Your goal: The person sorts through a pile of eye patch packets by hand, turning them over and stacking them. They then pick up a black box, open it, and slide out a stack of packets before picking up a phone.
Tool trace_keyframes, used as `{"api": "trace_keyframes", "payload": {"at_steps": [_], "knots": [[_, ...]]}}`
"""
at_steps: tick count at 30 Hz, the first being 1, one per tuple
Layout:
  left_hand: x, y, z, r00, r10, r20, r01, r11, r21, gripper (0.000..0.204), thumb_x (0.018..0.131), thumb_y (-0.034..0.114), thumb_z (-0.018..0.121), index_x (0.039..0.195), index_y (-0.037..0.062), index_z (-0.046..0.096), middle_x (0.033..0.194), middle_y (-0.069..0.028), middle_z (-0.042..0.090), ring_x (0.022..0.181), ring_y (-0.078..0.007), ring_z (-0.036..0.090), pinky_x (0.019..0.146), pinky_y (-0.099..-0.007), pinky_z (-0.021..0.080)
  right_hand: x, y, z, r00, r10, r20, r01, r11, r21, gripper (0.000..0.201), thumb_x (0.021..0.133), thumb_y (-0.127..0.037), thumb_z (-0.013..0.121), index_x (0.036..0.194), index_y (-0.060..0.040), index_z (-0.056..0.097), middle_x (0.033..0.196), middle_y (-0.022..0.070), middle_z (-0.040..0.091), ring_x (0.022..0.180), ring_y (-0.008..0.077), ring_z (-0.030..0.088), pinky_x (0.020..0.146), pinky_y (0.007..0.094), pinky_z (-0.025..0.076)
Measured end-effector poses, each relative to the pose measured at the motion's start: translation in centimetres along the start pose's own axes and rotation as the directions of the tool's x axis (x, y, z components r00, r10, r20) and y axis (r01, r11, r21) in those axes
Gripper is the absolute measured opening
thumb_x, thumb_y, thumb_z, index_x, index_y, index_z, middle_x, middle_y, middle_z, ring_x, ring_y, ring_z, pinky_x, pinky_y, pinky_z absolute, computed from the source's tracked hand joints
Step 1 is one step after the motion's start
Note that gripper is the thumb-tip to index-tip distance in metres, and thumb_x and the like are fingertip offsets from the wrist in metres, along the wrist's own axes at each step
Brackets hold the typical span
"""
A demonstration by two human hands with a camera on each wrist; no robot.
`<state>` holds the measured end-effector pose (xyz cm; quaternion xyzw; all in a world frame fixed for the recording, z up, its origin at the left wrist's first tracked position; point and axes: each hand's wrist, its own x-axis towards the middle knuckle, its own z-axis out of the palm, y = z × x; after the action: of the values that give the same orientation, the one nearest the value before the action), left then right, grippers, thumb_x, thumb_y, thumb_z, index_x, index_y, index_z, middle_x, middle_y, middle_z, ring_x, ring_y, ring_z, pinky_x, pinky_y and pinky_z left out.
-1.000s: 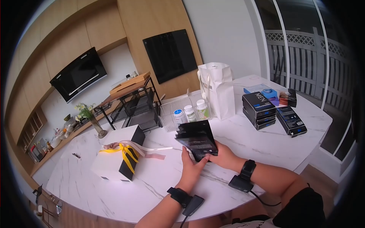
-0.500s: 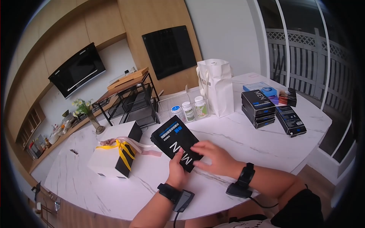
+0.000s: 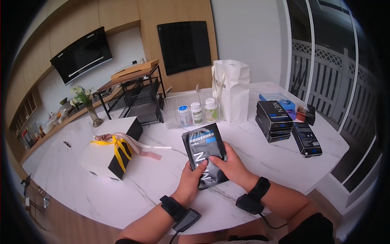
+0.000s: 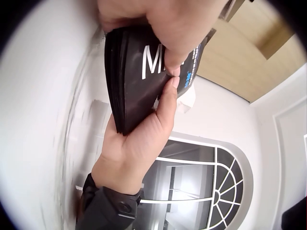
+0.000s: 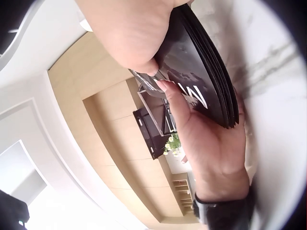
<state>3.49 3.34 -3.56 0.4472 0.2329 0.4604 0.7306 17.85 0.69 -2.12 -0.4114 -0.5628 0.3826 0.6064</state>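
Observation:
A stack of flat black packets (image 3: pixel 200 141) with white "MEN" lettering is held over the near part of the table, its top face toward the head camera. My left hand (image 3: pixel 190 179) grips the lower left side, thumb across the top packet. On the opposite side my right hand (image 3: pixel 235 164) holds the stack the same way, the two thumbs almost meeting over the lettering. Several thin layers show at the edge of the stack (image 4: pixel 117 79) in the left wrist view. The same layered edge (image 5: pixel 218 72) appears in the right wrist view. The fingers beneath are hidden.
Black "MEN" boxes (image 3: pixel 274 112) are piled at right, beside a leaning black box (image 3: pixel 306 140) and a blue box (image 3: pixel 278 98). Behind the packets stand a clear bin (image 3: pixel 170 112) with bottles and a white paper bag (image 3: pixel 239 95). A ribboned white-and-black box (image 3: pixel 99 158) lies left.
The packets, loosely fanned a second ago, are now a neat stack with the lettered face up. My right hand came off the stack's side and has taken hold again. The head view has shifted.

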Motion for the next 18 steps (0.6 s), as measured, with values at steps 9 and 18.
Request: {"api": "trace_keyframes", "payload": {"at_steps": [9,18], "knots": [[-0.4,0.9,0.5,0.998,-0.066,0.011,0.067,0.987,-0.146,0.025,0.090,0.013,0.045,0.113,0.0057,0.042,0.102,-0.0061,0.057,0.086,-0.0146,0.059,0.075,-0.0313,0.050,0.2,-1.0,-0.1,0.992,-0.128,0.006,0.128,0.992,0.000,0.048,0.080,-0.008,0.060,0.119,0.0026,0.036,0.105,0.0109,0.050,0.096,0.0149,0.049,0.082,0.0259,0.042],[-0.7,1.1,0.6,0.999,-0.018,-0.028,0.018,1.000,-0.013,0.025,0.090,0.017,0.048,0.113,0.0057,0.043,0.103,-0.0053,0.056,0.089,-0.0134,0.057,0.076,-0.0277,0.049,0.8,0.6,-1.9,0.991,-0.063,-0.119,0.042,0.985,-0.166,0.018,0.079,-0.012,0.065,0.077,-0.0022,0.049,0.066,-0.0009,0.048,0.062,0.0050,0.046,0.055,0.0189,0.040]]}}
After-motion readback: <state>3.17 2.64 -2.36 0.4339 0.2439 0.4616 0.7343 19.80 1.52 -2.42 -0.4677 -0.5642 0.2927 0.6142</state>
